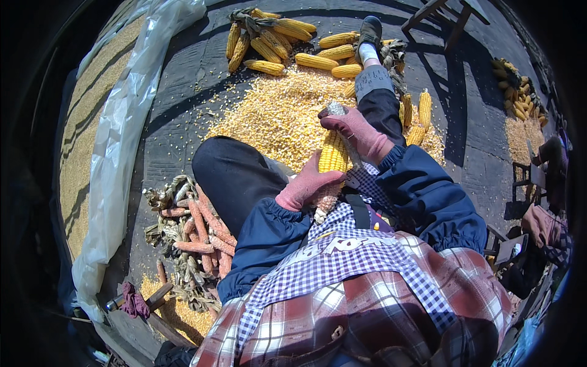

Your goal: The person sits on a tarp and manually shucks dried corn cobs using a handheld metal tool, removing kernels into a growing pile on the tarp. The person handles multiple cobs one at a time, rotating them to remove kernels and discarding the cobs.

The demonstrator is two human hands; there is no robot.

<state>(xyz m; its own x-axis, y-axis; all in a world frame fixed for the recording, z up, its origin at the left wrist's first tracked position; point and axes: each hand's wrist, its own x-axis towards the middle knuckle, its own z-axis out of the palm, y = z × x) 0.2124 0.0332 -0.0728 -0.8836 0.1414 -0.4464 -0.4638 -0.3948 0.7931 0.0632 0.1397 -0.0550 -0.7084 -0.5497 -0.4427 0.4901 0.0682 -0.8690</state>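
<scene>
A yellow ear of corn is held upright over my lap. My left hand, in a pink glove, grips it around the lower part. Below that hand juts a pinkish, bare cob end. My right hand, gloved in pink too, closes around a greyish-white, rough-ended piece against the ear's upper end. Whether that piece is a bare cob cannot be told. Between my legs spreads a heap of loose corn kernels.
Whole ears lie beyond the heap, more near my right foot. Bare cobs and dry husks pile at my left. Clear plastic sheeting borders spread grain. A wooden stool stands far right; another person sits at right.
</scene>
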